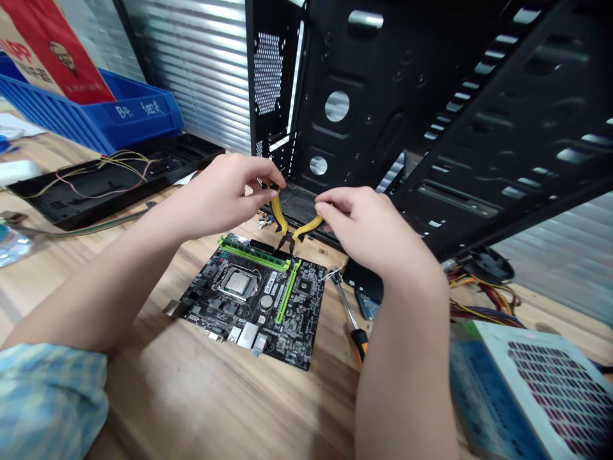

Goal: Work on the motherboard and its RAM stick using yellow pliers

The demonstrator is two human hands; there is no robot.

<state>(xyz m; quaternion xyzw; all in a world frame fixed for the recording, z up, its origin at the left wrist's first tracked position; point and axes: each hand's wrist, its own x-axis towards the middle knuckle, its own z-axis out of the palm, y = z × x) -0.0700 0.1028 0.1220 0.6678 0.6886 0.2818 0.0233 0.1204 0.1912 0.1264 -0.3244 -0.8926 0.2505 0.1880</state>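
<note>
Both my hands grip a pair of pliers (307,227) with yellow handles, one handle in each. My left hand (234,191) pinches the left handle's end, and my right hand (357,220) pinches the right one. The handles are spread wide. The dark jaws point down at the far edge of a black motherboard (292,338) lying flat on the table; whether they touch it I cannot tell. On the board are a processor (237,282) in its socket, a green-edged memory stick (253,254), a lime-green slot (288,292) and a round coin battery (266,301).
A black computer case (354,76) stands behind the board. Right of the board lie a screwdriver (352,316) with an orange-black handle and a power supply (546,383) with cables. At left are a blue bin (138,115) and a black panel (71,198) with thin wires.
</note>
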